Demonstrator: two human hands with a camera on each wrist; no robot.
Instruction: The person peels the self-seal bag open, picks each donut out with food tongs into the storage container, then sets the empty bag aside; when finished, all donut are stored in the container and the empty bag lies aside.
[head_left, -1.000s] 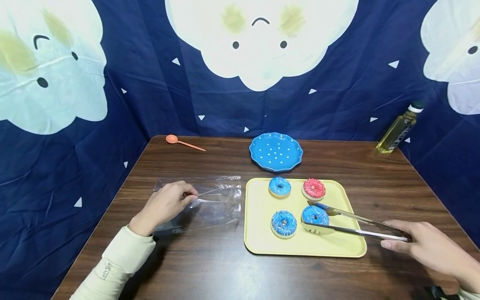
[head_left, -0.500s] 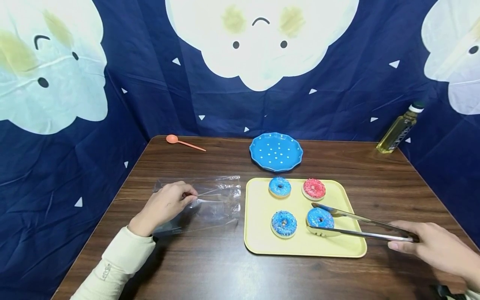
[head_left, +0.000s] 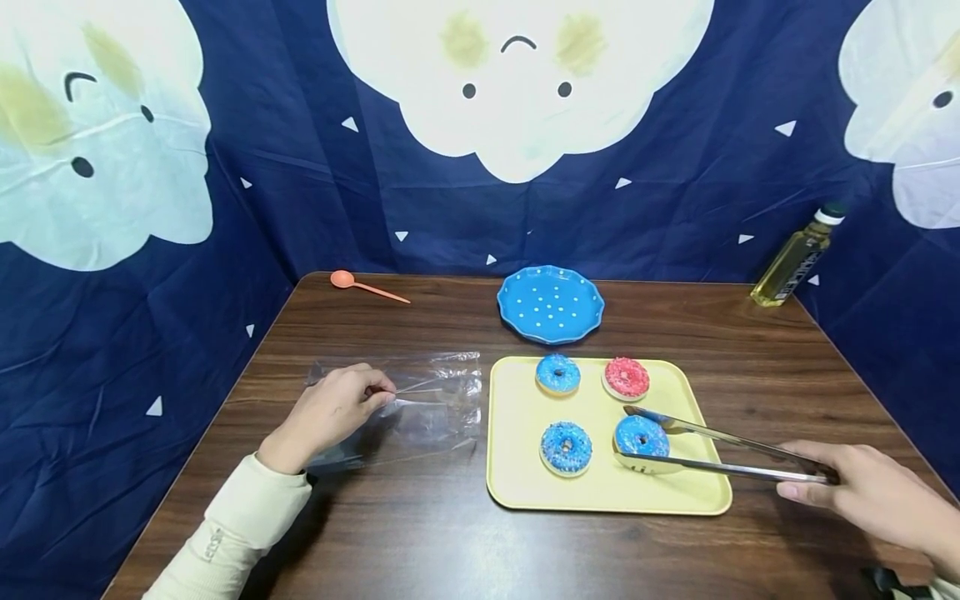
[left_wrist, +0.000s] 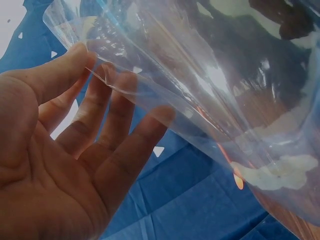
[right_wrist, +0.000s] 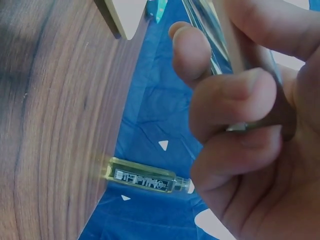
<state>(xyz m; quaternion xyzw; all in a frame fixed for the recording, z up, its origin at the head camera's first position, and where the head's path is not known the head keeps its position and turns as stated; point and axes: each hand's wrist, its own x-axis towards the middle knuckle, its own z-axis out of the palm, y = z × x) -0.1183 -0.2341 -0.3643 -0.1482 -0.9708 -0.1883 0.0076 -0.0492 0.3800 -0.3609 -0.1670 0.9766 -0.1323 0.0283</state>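
Observation:
My left hand (head_left: 337,408) pinches the edge of a clear plastic bag (head_left: 435,408) between thumb and index finger. In the left wrist view the bag (left_wrist: 200,90) spreads out from those fingertips. On the right, my right hand (head_left: 862,492) holds metal tongs (head_left: 738,469), its fingers curled round their closed end. The tongs' tips lie on either side of a blue sprinkled donut (head_left: 641,436) at the right of a yellow tray (head_left: 525,492). Two more blue donuts, a rear one (head_left: 558,374) and a front one (head_left: 566,448), and a red donut (head_left: 626,377) sit on the tray.
A blue dotted plate (head_left: 551,304) lies behind the tray. An orange spoon (head_left: 371,288) is at the back left of the wooden table (head_left: 420,533). At the back right corner stands an oil bottle (head_left: 795,262). Dark blue cloth (head_left: 450,200) hangs around the table.
Over the first half second, my right hand and the tongs shifted slightly right, and the blue donut between the tips moved right with them. My left hand stays in place on the bag.

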